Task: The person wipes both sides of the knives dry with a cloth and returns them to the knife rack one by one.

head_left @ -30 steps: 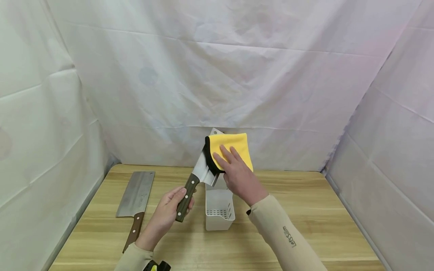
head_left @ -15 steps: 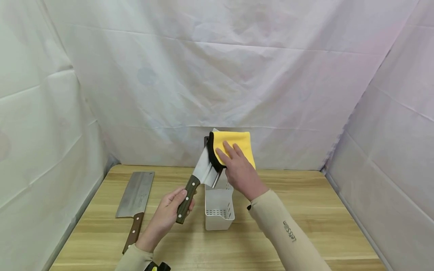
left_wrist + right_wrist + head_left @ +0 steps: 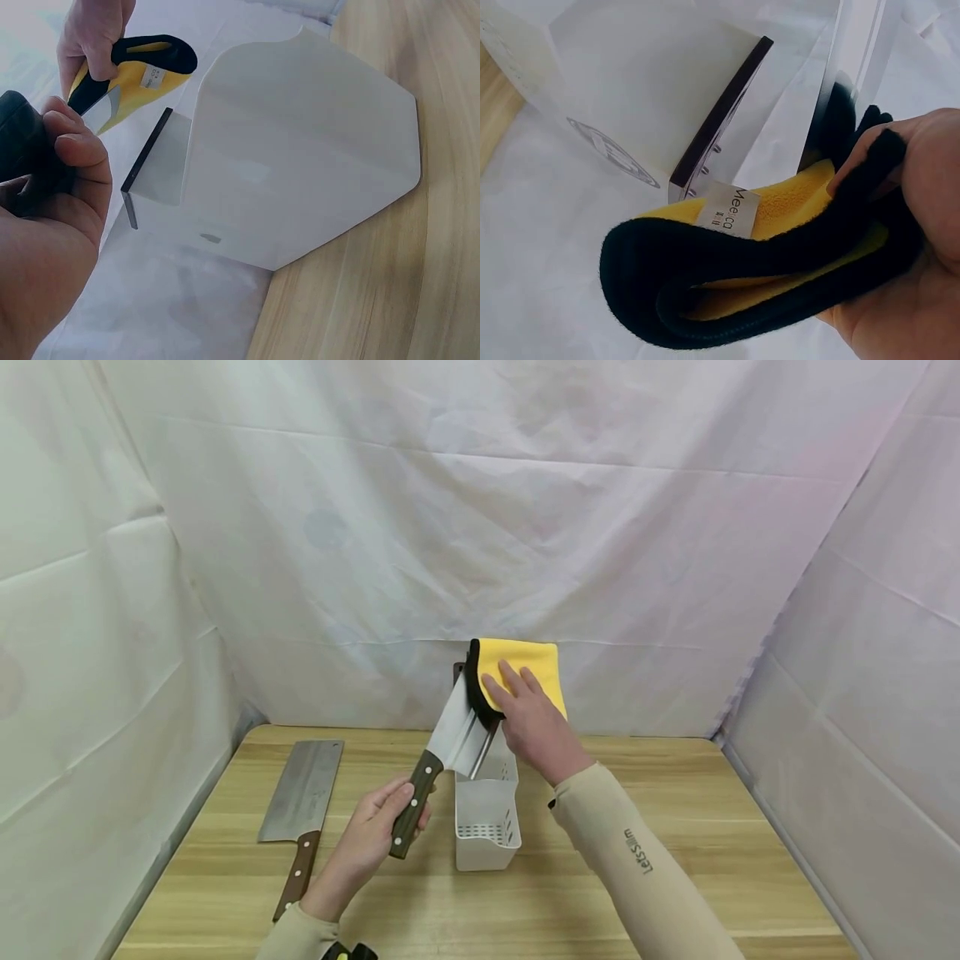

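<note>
My left hand (image 3: 367, 831) grips the dark handle of a cleaver (image 3: 456, 735), whose blade points up and away. A folded yellow cloth (image 3: 528, 664) with black edging lies over the blade's far end and hides it. My right hand (image 3: 536, 731) holds this cloth against the blade, fingers spread on top. In the right wrist view the folded cloth (image 3: 791, 196) carries a white label, and shiny blade metal shows beside it. The left wrist view shows my curled left fingers (image 3: 79, 154) around the handle and the thumb of my right hand (image 3: 97, 45) on the cloth.
A white plastic knife holder (image 3: 483, 857) with a perforated front compartment stands behind and below the held cleaver. Its dark-topped rear part is partly hidden. A second cleaver (image 3: 302, 789) with a brown handle lies at the left of the wooden table (image 3: 660, 852). White sheets (image 3: 480, 527) hang around.
My right hand and the cloth have slid up along the blade, away from the handle, baring more metal. My left hand and the cleaver have hardly moved.
</note>
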The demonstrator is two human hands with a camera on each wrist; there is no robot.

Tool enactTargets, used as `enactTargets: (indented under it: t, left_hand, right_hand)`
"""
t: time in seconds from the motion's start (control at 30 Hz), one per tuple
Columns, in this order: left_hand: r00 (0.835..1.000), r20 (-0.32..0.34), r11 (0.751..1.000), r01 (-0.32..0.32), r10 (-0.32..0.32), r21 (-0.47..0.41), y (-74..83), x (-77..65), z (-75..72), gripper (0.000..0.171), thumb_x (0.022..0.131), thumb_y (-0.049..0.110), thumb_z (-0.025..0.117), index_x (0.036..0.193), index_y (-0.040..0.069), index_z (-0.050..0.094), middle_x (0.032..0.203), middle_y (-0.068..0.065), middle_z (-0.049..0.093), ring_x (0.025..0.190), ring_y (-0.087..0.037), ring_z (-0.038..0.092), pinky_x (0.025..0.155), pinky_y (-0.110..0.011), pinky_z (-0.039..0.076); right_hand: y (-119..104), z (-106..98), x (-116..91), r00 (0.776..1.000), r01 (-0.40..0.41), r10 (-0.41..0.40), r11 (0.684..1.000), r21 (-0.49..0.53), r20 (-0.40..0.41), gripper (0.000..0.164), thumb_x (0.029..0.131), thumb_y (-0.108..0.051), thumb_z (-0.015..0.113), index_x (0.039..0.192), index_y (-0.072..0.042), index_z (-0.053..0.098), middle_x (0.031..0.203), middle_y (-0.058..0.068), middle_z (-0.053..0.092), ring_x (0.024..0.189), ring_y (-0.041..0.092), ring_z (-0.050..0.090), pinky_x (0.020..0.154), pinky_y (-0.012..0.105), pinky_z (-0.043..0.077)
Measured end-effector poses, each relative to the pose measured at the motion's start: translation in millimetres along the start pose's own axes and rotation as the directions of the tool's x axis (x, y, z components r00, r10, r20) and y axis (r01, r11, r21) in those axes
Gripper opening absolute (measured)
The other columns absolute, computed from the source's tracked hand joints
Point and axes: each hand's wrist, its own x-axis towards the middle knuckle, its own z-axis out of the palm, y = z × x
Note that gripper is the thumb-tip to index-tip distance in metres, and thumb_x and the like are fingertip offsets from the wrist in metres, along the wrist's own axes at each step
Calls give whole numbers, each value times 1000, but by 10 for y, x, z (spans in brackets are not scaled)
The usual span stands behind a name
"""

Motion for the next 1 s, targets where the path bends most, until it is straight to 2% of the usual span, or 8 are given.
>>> enactTargets:
  t: [0.33,0.67,0.87,1.0]
  left_hand:
    - [1000,4,1000,-19,19,-11,5,-2,-12,45,115,25,34,127,-12,57,84,-6,60,73,-12,55,65,-25,49]
    - [999,-37,999,6,-7,-33,8,7,-27,46,115,24,34,128,-12,58,85,-7,60,73,-13,55,66,-25,50]
    - [999,-36,1000,-17,16,-27,18,15,-37,47,115,25,32,127,-12,58,84,-7,60,73,-14,55,66,-26,50]
    - [999,-47,999,-10,8,-36,20,20,-42,46,115,26,33,128,-11,58,85,-8,60,73,-14,55,66,-26,50]
  right_hand:
    - [-105,59,-87,1000,28,-28,998,53,1,63,91,13,59,150,-8,52,157,24,42,140,53,43,111,52,45]
    - [-261,114,-188,997,80,-79,997,23,-25,61,91,13,59,148,-9,55,155,23,46,137,53,47,108,52,48]
    - [-353,121,-244,995,98,-99,995,-16,-27,58,93,10,60,147,-10,56,156,22,46,137,51,47,108,50,48]
    - [-403,137,-291,992,119,-120,993,-29,-40,59,92,11,60,147,-11,57,155,21,46,137,51,47,107,49,49]
